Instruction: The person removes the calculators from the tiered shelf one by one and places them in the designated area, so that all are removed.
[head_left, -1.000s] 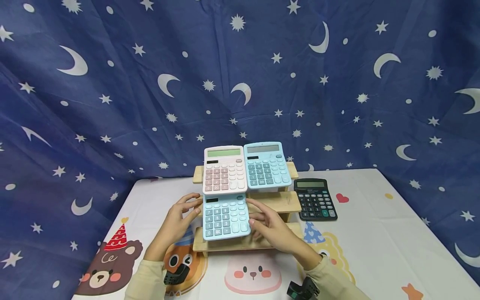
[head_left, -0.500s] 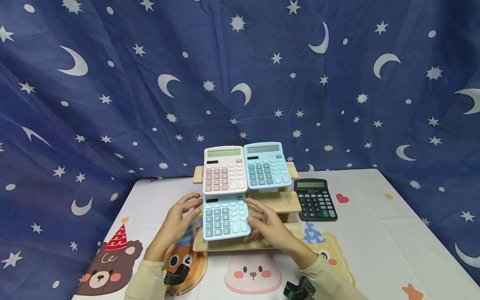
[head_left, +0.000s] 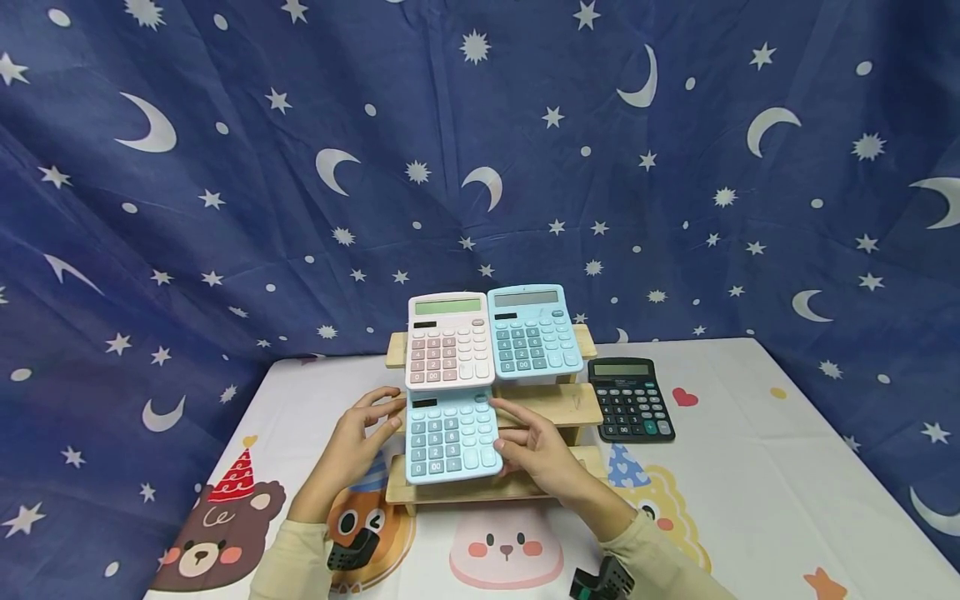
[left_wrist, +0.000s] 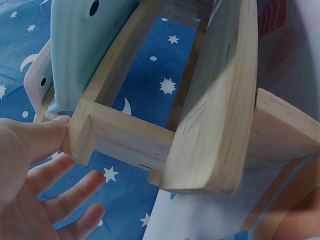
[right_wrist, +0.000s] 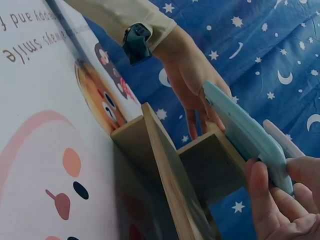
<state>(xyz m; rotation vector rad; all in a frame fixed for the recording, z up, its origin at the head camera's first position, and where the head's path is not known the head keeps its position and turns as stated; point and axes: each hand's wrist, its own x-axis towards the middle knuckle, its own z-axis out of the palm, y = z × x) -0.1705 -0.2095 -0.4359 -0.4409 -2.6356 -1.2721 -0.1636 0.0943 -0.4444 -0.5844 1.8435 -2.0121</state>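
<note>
A light-blue calculator (head_left: 453, 442) leans at a slant on the middle board of a wooden tiered stand (head_left: 551, 406). My right hand (head_left: 546, 454) pinches its right edge, thumb in front and fingers behind, as the right wrist view shows on the calculator's side (right_wrist: 255, 135). At the left, my left hand (head_left: 358, 437) has its thumb tip at the end of a stand board (left_wrist: 82, 125), its other fingers loosely extended and holding nothing. Above, a pink-and-white calculator (head_left: 450, 342) and another light-blue calculator (head_left: 534, 331) stand side by side on the top tier.
A black calculator (head_left: 632, 400) lies on the white tablecloth (head_left: 757, 433), right of the stand. The bottom board (head_left: 480, 489) runs below the lower blue calculator. Behind the table hangs a dark blue curtain (head_left: 420, 100) with moons and stars.
My right hand has shifted slightly left, its thumb coming onto the calculator's edge. The lower blue calculator's bottom edge has dropped very slightly. My left hand stays put.
</note>
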